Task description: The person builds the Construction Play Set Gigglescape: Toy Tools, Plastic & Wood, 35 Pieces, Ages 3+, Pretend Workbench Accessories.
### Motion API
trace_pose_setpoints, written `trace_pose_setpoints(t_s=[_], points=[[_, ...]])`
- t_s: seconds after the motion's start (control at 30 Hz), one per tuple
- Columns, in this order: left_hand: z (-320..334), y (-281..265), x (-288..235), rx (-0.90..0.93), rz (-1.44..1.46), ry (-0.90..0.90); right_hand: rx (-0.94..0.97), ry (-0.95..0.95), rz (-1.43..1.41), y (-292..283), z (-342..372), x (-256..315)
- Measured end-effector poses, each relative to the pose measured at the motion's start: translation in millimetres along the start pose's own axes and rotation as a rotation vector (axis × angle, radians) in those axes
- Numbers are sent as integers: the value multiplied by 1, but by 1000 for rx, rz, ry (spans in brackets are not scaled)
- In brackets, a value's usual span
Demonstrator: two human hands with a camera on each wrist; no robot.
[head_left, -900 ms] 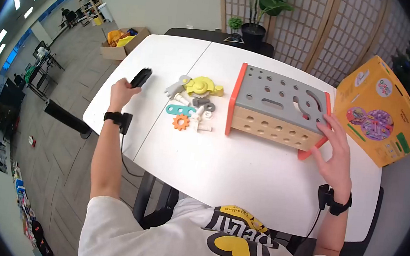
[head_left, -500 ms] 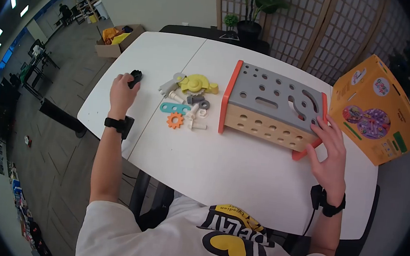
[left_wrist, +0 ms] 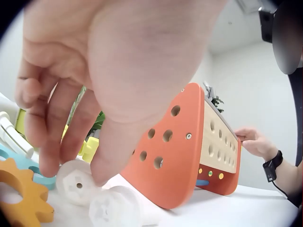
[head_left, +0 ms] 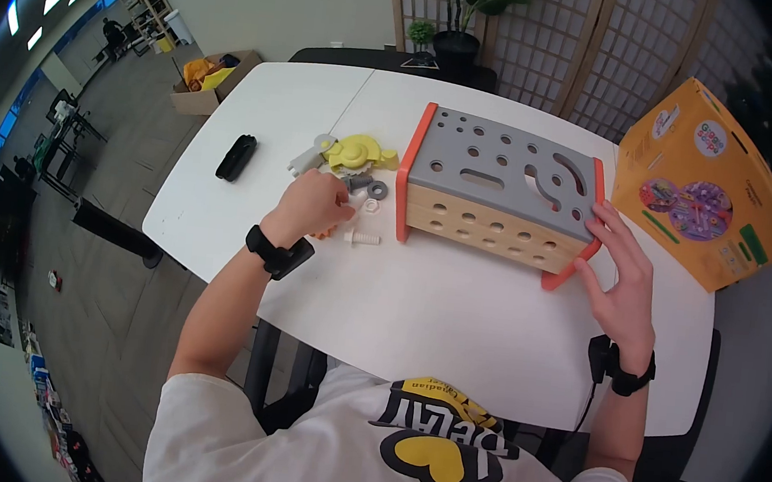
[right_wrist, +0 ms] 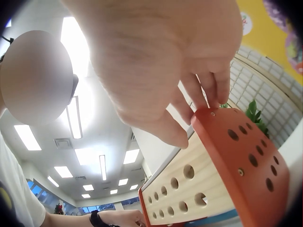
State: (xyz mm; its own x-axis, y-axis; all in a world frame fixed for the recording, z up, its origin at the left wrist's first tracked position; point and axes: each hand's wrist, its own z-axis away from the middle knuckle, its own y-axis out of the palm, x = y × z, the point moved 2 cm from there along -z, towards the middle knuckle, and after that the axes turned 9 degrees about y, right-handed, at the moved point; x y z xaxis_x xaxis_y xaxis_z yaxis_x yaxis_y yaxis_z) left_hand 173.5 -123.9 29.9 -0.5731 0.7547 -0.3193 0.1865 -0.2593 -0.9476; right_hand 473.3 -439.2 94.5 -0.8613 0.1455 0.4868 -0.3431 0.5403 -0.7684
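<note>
The person's left hand [head_left: 310, 206] is down among small toy parts on the white table [head_left: 452, 331]. Its thumb and a finger pinch the round head of a white bolt [left_wrist: 78, 183]. Another white bolt [left_wrist: 116, 208] lies just beside it. An orange gear [left_wrist: 23, 205] and a blue-green strip [left_wrist: 46, 181] are near the fingers, and so are a gray nut [head_left: 377, 190] and a yellow toy [head_left: 357, 152].

The right hand [head_left: 625, 292] rests on the orange end of a big toy bench [head_left: 502, 192], its fingers over the top edge. It is not clenched. The bench has a gray top and wood sides full of holes.

A black case [head_left: 237, 158] lies on the table, left of the parts. A yellow box [head_left: 690, 168] stands past the right hand; its round label maybe says "Giggle Scapes". The white shirt [head_left: 292, 446] has "Canadian" in small letters, above big letters ending in "ELAY" and a yellow heart.
</note>
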Motion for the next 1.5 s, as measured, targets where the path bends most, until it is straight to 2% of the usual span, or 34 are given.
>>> trace_pose_setpoints(t_s=[0.1,0.17,0.27,0.37,0.5,0.6,0.7,0.87,0.97,1.07,1.27,1.5], points=[[0,2,7,-97,82,69,7,-13,-29,-1,-1,-1],[2,-1,3,-150,86,48,12,-18,-17,0,-1,-1],[4,0,-7,-123,93,19,27,-15,6,-5,2,-3],[7,-6,-22,35,216,-135,41,-12,8,-3,1,-1],[6,0,-3,-55,91,3,43,-20,10,-2,0,-3],[15,-37,-25,-230,63,-10,13,-34,-49,-2,-1,-5],[15,-80,-44,-334,113,77,-41,19,-92,-4,-3,-4],[3,-127,-104,-393,128,464,-51,32,-65,-1,-1,-3],[-16,-129,-150,-328,216,706,-52,47,-84,-2,-2,-4],[-37,-111,-190,-215,239,851,-55,27,-96,0,-3,-5],[-79,-75,-236,-67,113,1051,-44,12,-103,-1,-2,-3],[-93,-74,-261,57,55,1032,-46,1,-125,1,-2,-6]])
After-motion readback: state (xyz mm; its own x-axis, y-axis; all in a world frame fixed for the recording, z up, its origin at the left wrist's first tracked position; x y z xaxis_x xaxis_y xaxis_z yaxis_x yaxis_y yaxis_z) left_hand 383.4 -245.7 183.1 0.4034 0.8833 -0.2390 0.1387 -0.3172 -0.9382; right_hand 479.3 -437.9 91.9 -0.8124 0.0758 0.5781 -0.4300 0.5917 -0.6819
